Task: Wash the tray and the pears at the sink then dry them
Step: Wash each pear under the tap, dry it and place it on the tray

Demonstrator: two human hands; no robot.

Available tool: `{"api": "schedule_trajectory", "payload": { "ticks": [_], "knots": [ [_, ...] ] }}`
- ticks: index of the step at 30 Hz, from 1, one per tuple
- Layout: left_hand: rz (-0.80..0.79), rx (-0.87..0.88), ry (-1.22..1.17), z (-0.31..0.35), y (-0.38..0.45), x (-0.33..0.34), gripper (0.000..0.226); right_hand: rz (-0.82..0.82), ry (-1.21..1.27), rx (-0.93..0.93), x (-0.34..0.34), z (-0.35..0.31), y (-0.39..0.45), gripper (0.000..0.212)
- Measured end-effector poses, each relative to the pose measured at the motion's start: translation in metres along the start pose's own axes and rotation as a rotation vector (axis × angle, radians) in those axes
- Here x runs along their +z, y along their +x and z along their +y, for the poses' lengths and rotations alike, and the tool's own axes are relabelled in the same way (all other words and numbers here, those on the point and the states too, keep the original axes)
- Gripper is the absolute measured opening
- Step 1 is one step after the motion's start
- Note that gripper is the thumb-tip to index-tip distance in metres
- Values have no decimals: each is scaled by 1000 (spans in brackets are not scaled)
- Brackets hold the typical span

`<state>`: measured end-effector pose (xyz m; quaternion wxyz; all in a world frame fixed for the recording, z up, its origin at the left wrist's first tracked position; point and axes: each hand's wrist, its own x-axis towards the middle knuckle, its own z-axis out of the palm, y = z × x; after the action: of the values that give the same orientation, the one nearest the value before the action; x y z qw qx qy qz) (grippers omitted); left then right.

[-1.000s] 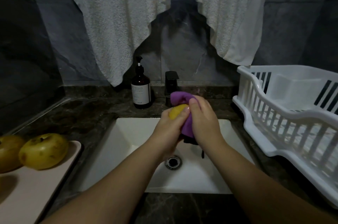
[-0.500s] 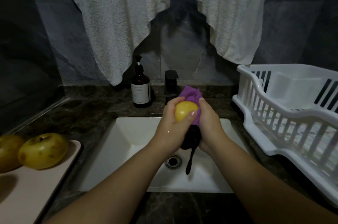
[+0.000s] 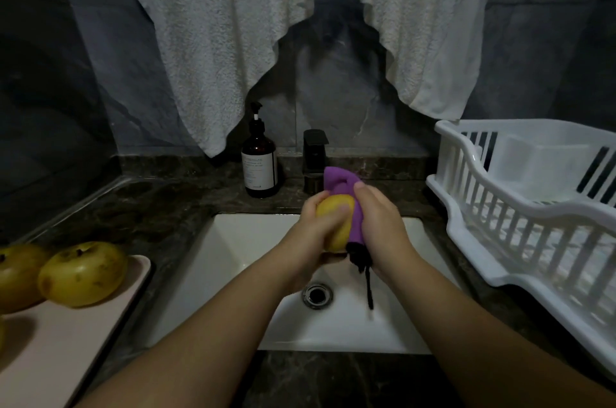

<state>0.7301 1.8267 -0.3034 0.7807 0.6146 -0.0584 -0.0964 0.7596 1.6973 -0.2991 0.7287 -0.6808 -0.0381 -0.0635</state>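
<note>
Now: left hand holds pear, right hand rubs it with purple cloth | Left: two pears, tray seemingly unwashed

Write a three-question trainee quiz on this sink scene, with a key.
1. True or false: the left hand holds a pear over the sink.
2. What does the right hand press against that pear?
A. the purple cloth
B. the soap bottle
C. the white towel
3. Fill in: the other pears rest on the ____ left of the sink.

Key: 1 true; 2 A; 3 tray.
</note>
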Motion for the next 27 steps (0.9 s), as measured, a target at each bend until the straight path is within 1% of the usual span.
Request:
{"api": "schedule_trajectory", "payload": {
  "ticks": [1, 2, 3, 5, 6, 8, 10, 12, 16, 19, 21, 24, 27],
  "knots": [
    [-47, -122, -148, 2, 0, 1, 74, 5, -52, -89, -1, 1, 0, 27],
    [-61, -176, -212, 4, -2, 3, 71, 1, -84, -150, -1, 1, -1, 27],
    [-45, -150, -217, 4, -2, 3, 65, -10, -97, -177, -1, 1, -2, 27],
    [112, 2, -124, 0, 3, 5, 52, -24, -84, -143, 3, 1, -3, 33],
    [189, 77, -95, 0, 3, 7, 49, -25, -66, -102, 5, 2, -2, 38],
    [267, 151, -123, 0, 3, 10, 50, -42, -50, -35, 7, 2, -2, 45],
    [282, 164, -194, 1, 3, 12, 48, -60, -80, -38, 5, 4, -2, 41],
    [281, 175, -215, -1, 2, 10, 43, -53, -141, -68, 2, 5, -2, 33],
    [286, 167, -246, 0, 3, 7, 52, -15, -248, -110, -3, 5, 0, 22],
    [260, 195, -212, 2, 4, 5, 55, -13, -210, -100, -3, 2, -1, 21],
    [270, 221, -208, 3, 5, 5, 57, -18, -182, -106, -3, 1, 0, 22],
    [292, 185, -230, 1, 4, 5, 57, -40, -202, -69, -5, 1, 1, 25],
    [278, 168, -188, -2, 5, 4, 58, -33, -185, -41, -6, 2, 1, 27]
  ]
}}
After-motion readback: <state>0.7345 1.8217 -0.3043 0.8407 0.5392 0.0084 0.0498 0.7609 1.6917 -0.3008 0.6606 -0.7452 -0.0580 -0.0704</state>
